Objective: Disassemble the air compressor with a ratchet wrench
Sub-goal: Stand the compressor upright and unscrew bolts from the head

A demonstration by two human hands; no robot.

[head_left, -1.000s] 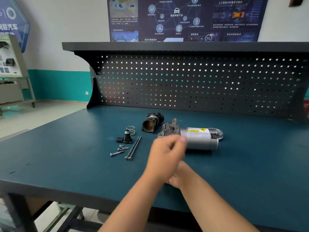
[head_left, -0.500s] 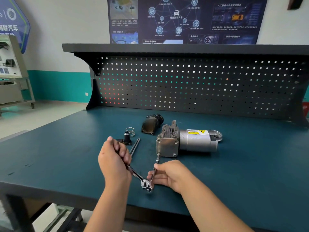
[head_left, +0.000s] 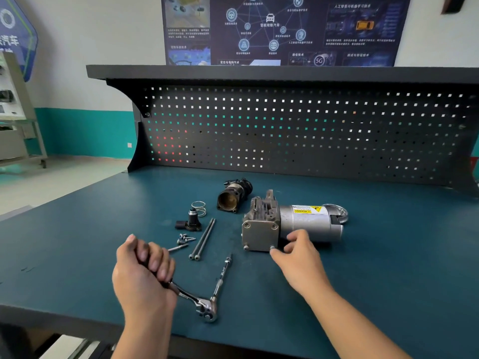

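- "WARNING" – on the yellow label [head_left: 307,210] stuck to the air compressor [head_left: 311,226], reading upside down
- "5G" – on the dark poster [head_left: 285,29] on the wall; its smaller print is too blurred
- "汽车" on the blue sign [head_left: 13,40], far left

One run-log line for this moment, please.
left hand: grips ratchet wrench handle, extension tip unengaged | right hand: holds air compressor, thumb by lower-right cover bolt | bench: two long bolts, screws, spring
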